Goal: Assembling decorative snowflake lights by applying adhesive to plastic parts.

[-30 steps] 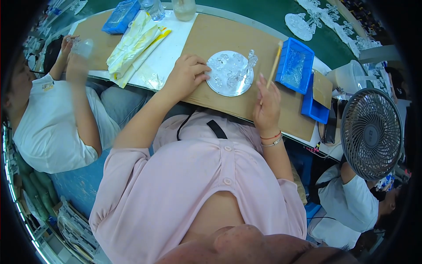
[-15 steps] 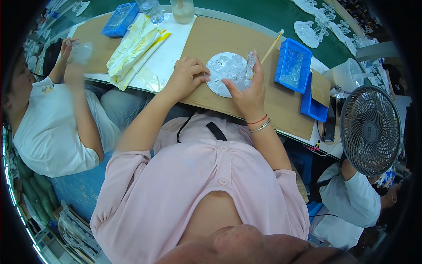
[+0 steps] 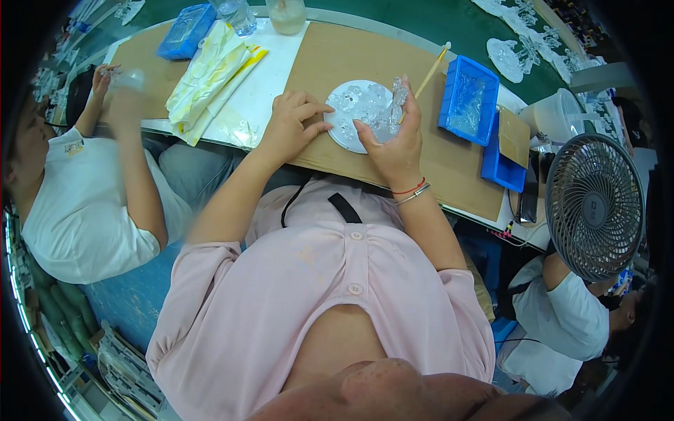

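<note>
Over the past second I've watched the right hand [image 3: 397, 137] come in over the plate's right side, carrying the brush. The tabletop [image 3: 281, 59] bears brown cardboard [image 3: 333, 59] along its near edge, with a blue tray [image 3: 446, 95] toward its right end. The plate [image 3: 344, 137], strewn with clear pieces [image 3: 361, 105], lies near the near edge. The right thumb is spread from the fingers, which hold the brush [image 3: 430, 75]. The left hand [image 3: 295, 126] touches the plate's left rim; I can't tell whether it pinches.
</note>
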Demonstrator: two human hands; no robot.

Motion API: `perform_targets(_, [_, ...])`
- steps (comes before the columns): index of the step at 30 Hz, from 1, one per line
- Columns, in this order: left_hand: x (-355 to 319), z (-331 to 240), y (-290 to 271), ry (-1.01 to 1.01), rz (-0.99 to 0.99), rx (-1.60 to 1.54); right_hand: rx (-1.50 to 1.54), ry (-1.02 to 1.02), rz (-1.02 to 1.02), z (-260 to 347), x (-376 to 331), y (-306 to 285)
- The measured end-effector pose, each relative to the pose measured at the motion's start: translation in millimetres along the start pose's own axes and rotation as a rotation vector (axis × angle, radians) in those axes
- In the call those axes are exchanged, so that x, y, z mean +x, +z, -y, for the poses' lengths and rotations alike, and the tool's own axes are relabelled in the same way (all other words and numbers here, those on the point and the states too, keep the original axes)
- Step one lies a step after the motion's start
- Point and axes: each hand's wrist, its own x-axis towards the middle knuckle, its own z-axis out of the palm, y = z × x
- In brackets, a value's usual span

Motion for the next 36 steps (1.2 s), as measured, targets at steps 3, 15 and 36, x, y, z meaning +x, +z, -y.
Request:
perform_targets(3, [-1.0, 1.6, 1.0, 0.039, 0.017, 0.032, 0.004, -0.006, -0.001, 0.7, -0.5, 1.4])
perform_targets(15, [2.9, -1.1, 1.8, 0.105, 0.0, 0.113, 0.022, -0.005, -0.007, -1.3, 0.0, 0.1])
perform_targets(36, [-2.5, -0.6, 1.8, 0.14, -0.059, 0.125, -0.015, -0.051, -0.032, -7.8, -1.9, 2.9])
